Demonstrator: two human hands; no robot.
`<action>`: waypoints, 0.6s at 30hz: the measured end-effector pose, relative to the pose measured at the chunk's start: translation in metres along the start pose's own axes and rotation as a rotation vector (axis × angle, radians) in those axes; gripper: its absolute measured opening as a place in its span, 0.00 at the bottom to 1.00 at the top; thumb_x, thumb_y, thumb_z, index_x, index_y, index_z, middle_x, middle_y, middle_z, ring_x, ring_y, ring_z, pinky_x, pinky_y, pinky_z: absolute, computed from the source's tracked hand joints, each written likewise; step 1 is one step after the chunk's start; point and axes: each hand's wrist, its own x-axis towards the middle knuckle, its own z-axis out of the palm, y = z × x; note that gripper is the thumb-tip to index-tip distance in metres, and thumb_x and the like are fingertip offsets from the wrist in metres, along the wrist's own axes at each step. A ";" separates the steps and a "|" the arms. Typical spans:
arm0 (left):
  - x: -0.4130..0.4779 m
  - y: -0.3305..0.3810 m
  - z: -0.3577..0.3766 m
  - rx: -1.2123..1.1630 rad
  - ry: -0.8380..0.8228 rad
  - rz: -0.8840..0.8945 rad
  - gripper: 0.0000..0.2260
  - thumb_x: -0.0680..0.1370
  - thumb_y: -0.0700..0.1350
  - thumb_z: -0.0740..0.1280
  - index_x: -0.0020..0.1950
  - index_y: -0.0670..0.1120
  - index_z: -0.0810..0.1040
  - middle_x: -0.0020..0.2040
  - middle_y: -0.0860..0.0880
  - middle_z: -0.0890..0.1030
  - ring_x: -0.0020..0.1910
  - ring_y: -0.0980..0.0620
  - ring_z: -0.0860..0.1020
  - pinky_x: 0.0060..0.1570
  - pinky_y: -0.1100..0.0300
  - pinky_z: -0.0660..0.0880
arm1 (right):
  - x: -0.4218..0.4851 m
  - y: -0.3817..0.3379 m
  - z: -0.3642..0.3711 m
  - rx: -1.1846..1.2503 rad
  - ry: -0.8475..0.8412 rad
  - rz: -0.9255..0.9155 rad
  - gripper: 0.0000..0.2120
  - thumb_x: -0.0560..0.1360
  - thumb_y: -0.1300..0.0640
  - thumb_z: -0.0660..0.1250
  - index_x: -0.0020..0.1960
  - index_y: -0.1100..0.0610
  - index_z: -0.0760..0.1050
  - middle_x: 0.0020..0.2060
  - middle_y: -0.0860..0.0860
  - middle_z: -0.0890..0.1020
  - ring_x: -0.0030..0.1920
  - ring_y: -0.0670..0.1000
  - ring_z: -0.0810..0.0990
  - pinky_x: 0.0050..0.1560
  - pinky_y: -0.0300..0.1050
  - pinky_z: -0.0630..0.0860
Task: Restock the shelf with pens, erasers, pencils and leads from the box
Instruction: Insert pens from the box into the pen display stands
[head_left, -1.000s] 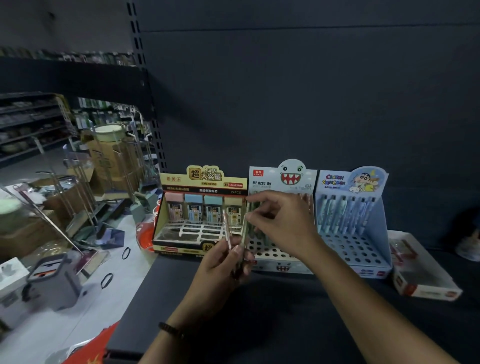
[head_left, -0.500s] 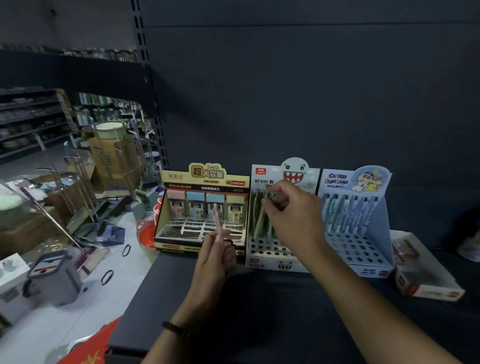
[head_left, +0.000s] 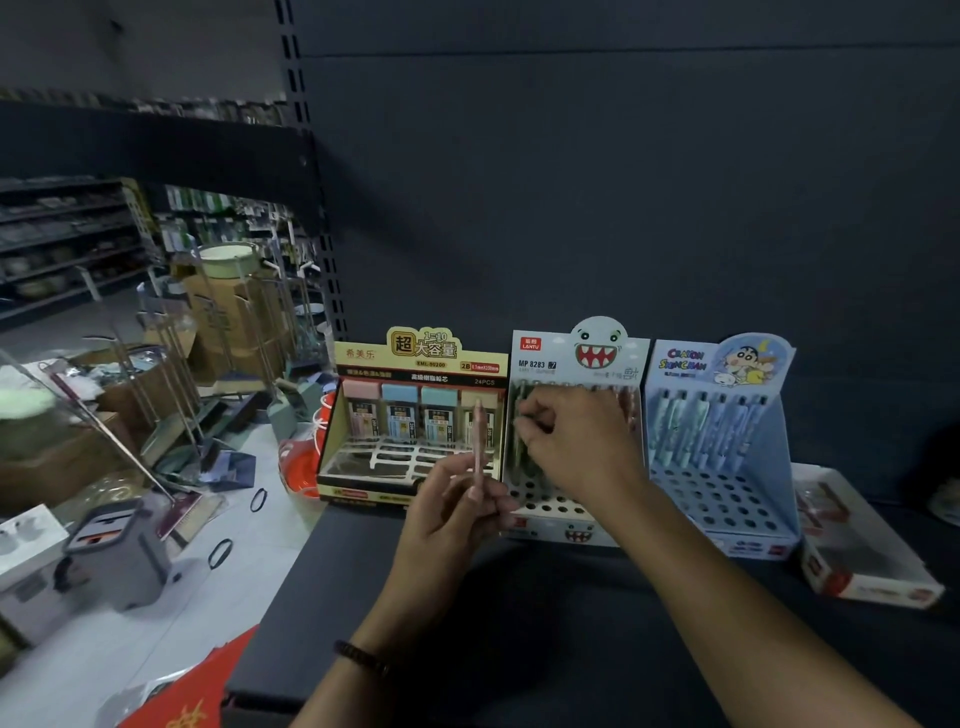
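Observation:
Three display boxes stand on the dark shelf (head_left: 545, 623). The yellow lead box (head_left: 421, 364) is on the left, the white monster pencil display (head_left: 582, 358) in the middle, the blue cartoon pen display (head_left: 722, 457) on the right. My left hand (head_left: 452, 525) holds a pink pencil (head_left: 478, 441) upright in front of the lead box. My right hand (head_left: 576, 441) reaches into the back row of the monster display and pinches a greenish pencil (head_left: 519, 441) at its left end. Several pencils stand in that row.
A low white and red box (head_left: 862, 545) lies at the shelf's right end. Left of the shelf, the floor holds cartons, metal racks, a grey mop bucket (head_left: 119, 561) and a red bag (head_left: 298, 462). A dark back panel rises behind the displays.
My left hand went from a bundle of pencils to a single pink one and rose slightly. My right hand moved up into the monster display's back row, at its left end.

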 end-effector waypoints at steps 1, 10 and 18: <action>0.000 -0.001 0.000 -0.017 0.001 -0.011 0.10 0.87 0.34 0.60 0.67 0.38 0.73 0.55 0.34 0.81 0.55 0.36 0.83 0.56 0.48 0.83 | -0.001 -0.001 -0.003 0.012 0.026 -0.007 0.07 0.81 0.56 0.72 0.56 0.50 0.87 0.41 0.42 0.86 0.38 0.39 0.83 0.42 0.29 0.77; -0.010 0.005 0.025 -0.116 -0.182 -0.105 0.12 0.87 0.34 0.60 0.69 0.42 0.72 0.55 0.36 0.84 0.49 0.38 0.84 0.49 0.49 0.82 | -0.021 0.006 -0.025 0.539 -0.144 0.020 0.10 0.75 0.59 0.80 0.56 0.54 0.87 0.42 0.47 0.89 0.42 0.42 0.87 0.45 0.41 0.84; -0.003 0.013 0.068 -0.068 -0.115 -0.126 0.12 0.84 0.31 0.64 0.66 0.39 0.74 0.52 0.35 0.87 0.49 0.37 0.88 0.51 0.47 0.85 | -0.028 0.028 -0.056 0.562 -0.021 0.148 0.07 0.77 0.65 0.76 0.53 0.56 0.86 0.37 0.52 0.88 0.34 0.54 0.87 0.38 0.52 0.85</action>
